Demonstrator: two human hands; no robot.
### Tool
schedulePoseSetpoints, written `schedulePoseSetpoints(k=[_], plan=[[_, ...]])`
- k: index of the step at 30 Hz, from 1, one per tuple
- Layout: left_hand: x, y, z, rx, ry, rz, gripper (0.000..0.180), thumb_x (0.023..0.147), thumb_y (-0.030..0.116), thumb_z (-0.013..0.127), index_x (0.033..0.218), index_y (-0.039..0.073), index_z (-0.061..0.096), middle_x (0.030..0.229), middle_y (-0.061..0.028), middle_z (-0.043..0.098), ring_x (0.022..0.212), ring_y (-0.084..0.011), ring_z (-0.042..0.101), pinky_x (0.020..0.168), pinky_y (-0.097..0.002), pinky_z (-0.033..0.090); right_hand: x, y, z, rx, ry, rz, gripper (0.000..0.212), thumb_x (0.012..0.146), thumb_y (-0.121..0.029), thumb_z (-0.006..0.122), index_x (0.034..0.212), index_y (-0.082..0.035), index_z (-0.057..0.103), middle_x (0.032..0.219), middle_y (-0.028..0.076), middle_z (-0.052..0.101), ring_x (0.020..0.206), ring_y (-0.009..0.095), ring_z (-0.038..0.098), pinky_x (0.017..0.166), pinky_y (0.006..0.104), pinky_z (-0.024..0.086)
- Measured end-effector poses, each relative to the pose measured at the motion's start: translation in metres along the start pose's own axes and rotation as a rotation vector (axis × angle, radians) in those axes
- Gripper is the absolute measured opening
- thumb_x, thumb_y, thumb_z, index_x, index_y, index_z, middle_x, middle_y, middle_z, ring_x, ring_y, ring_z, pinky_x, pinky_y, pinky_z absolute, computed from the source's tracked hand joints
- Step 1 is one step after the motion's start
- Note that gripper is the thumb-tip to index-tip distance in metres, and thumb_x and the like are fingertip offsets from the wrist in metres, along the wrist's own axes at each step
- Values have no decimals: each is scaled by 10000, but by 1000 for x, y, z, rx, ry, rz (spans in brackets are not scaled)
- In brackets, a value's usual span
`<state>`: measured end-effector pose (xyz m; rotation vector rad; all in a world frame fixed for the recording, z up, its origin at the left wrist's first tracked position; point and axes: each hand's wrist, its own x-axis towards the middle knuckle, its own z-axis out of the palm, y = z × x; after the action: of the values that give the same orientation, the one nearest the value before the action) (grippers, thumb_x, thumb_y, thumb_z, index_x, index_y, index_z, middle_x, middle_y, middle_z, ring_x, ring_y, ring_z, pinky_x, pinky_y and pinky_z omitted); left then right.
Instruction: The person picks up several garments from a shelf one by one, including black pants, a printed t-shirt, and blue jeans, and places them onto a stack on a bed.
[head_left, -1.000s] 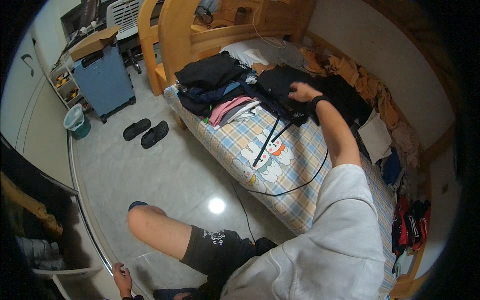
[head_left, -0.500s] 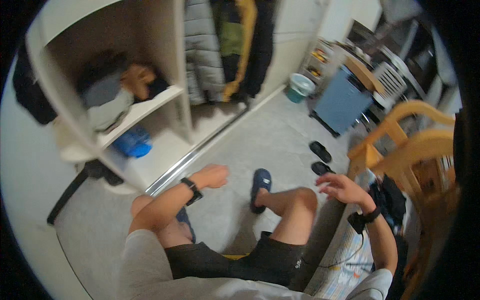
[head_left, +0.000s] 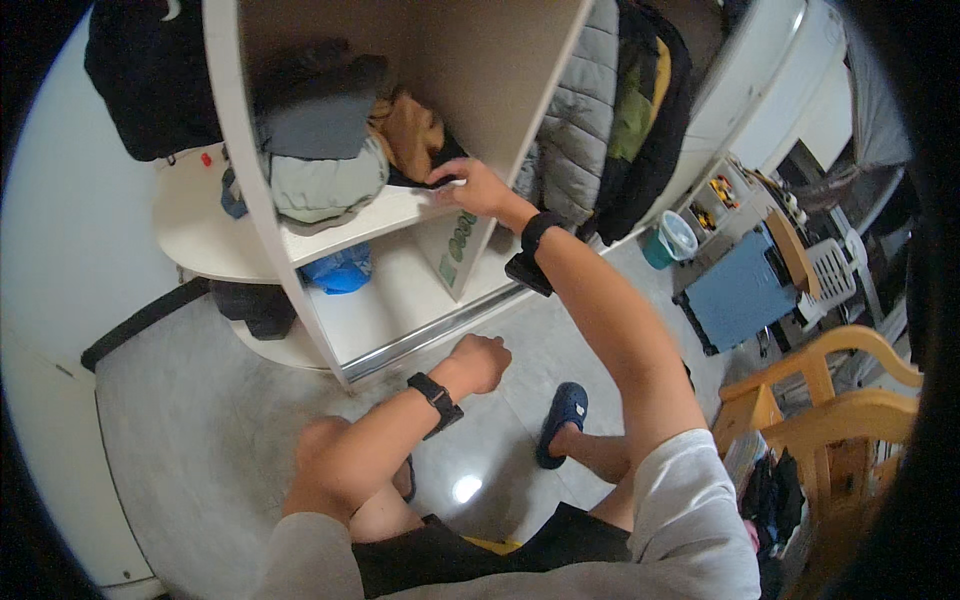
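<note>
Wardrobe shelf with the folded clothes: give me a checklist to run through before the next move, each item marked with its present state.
1. Right hand at the shelf: ok, it is by the front edge.
2. Right hand gripping the dark cloth near its fingers: cannot tell.
3. Left hand clear of the shelf: ok, it is out over the floor.
4. Brown garment neatly folded: not ok, it looks bunched up.
5. Blue bag out of the clothes pile: ok, it sits in the compartment below.
</note>
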<state>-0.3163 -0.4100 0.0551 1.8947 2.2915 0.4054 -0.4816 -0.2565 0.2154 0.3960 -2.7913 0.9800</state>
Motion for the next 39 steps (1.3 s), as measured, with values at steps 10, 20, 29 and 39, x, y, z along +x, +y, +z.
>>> schedulePoseSetpoints(k=[10, 20, 29, 39], plan=[[-30, -41, -22, -60, -44, -208, 254, 908, 218, 606, 1031, 6, 674, 1034, -206, 713, 945, -372, 732, 810, -480, 592, 118, -21, 63, 170, 702, 322, 1177, 747, -195, 923, 1625, -104, 145, 1538, 293, 370, 1446, 439, 372, 1202, 469, 351], [-30, -45, -61, -185, 549, -37, 231, 938, 188, 631, 1095, 27, 679, 1115, -169, 702, 996, -374, 704, 849, -468, 579, 107, -24, 30, 8, 933, 45, 280, 914, -102, 689, 1157, 36, 672, 1092, 248, 732, 1066, 426, 698, 927, 448, 525], [-30, -71, -80, -446, 712, -450, 522, 902, 242, 756, 1331, 3, 578, 1251, -168, 662, 1029, -317, 691, 934, -446, 538, -50, -31, -37, 901, 599, 213, 313, 1013, -121, 586, 1289, 25, 614, 1136, 110, 714, 1007, 192, 700, 853, 341, 566], [-10, -42, -83, -424, 969, -304, 976, 749, 191, 915, 1530, 36, 351, 1573, -227, 373, 1418, -345, 448, 1170, -431, 386, -249, 27, 16, 1410, 257, 694, 340, 1070, -216, 458, 1341, -44, 568, 1120, 51, 674, 929, 141, 657, 773, 288, 571]])
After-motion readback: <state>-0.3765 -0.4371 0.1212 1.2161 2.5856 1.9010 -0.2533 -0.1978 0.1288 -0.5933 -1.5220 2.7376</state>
